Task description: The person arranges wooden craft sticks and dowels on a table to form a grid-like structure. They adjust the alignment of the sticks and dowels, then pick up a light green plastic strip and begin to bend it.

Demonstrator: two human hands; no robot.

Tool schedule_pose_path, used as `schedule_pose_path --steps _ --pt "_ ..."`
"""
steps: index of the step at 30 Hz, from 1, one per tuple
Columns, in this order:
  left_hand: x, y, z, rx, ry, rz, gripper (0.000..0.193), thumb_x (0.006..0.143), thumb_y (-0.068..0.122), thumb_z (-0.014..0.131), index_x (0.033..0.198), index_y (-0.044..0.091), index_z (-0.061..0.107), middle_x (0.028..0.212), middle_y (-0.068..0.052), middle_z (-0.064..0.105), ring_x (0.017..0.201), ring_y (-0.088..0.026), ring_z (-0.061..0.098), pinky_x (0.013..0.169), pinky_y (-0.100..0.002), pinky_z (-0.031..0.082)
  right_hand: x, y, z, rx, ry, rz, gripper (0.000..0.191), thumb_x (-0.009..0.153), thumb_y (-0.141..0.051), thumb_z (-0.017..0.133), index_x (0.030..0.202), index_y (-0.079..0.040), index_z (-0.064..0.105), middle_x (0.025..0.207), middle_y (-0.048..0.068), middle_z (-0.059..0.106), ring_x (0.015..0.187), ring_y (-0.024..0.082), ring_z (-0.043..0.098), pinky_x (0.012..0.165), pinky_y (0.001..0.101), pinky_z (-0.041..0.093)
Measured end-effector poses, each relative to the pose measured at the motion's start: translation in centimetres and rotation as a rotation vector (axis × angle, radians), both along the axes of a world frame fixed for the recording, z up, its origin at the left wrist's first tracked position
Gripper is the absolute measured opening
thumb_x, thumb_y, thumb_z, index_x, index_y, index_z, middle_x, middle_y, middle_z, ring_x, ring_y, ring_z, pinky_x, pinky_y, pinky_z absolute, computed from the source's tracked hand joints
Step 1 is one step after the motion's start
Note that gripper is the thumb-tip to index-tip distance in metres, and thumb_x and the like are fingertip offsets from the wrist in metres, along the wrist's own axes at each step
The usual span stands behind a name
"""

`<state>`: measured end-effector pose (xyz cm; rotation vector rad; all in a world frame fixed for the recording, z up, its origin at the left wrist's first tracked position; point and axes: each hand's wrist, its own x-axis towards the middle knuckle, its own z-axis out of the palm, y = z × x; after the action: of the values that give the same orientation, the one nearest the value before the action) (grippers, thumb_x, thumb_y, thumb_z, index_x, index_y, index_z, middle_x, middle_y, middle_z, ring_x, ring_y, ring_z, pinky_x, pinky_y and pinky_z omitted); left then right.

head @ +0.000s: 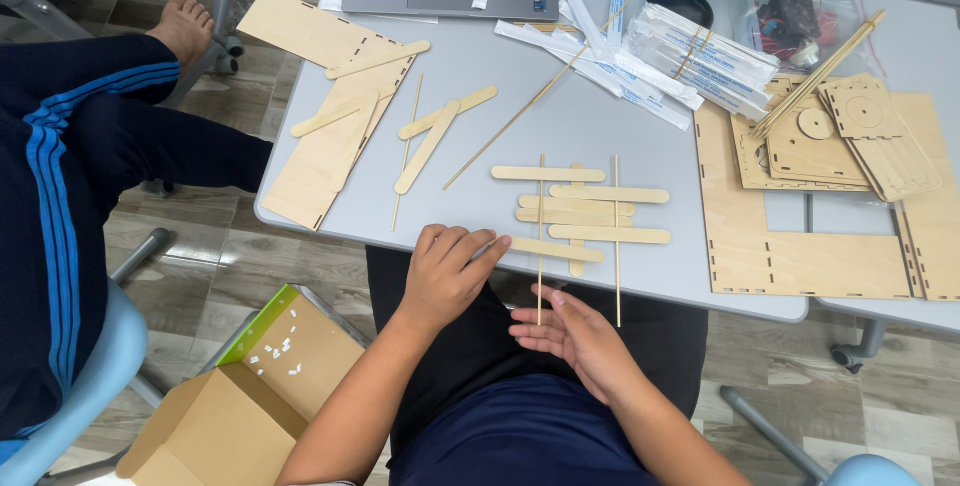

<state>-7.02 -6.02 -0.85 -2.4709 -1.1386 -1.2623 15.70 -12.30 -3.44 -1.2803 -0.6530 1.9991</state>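
- Sticks (580,214) laid flat on grey table (600,126), long axes running 3 to 9 o'clock, crossed by two thin skewers (617,236) pointing 12 to 6.
- Left hand (447,271) nearer, loosely curled, fingertips on nearest stick's end, sticks lying at 2 o'clock from it.
- Right hand (575,336) open, grasping nothing, skewer tips at 12 o'clock.

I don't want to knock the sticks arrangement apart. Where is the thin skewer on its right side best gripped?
Grip the right skewer at its near end, which juts past the table edge with open air around it. Pinch it from below the edge, beside the right hand. Farther up it crosses the flat sticks.
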Motion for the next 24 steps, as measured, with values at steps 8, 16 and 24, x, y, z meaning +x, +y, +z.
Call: schedule_pose_path --steps 8,16,24 --pt "0.4 0.1 -0.5 0.018 0.001 0.025 0.030 0.084 0.008 0.076 0.114 0.011 0.075 0.110 0.000 0.068 0.089 -0.017 0.060 0.080 -0.036 0.043 3.2 -2.8 3.5 0.136 -0.517 0.244 0.044 0.094 -0.032 0.062 0.128 -0.005 0.071 0.092 0.016 0.081 0.067 0.020 0.069 0.062 0.0326 0.056" --pt "0.7 0.1 -0.9 0.035 0.026 0.060 0.030 0.086 0.009 0.077 0.115 0.012 0.075 0.110 0.000 0.068 0.088 -0.017 0.059 0.083 -0.037 0.042 3.6 1.3 7.4 0.975 -1.250 0.054 0.024 0.089 -0.021 0.073 0.109 -0.009 0.075 0.092 0.008 0.073 0.083 0.025 0.065 0.075 0.0365 0.052" --pt "0.6 0.1 -1.4 0.013 0.028 0.060 0.031 0.084 0.011 0.078 0.115 0.013 0.074 0.111 0.001 0.068 0.089 -0.017 0.060 0.084 -0.037 0.042 1.3 0.5 6.4 1.348 -1.162 0.304 0.040 0.078 -0.029 0.080 0.114 -0.014 0.072 0.111 0.003 0.065 0.106 0.027 0.057 0.092 0.0420 0.039"
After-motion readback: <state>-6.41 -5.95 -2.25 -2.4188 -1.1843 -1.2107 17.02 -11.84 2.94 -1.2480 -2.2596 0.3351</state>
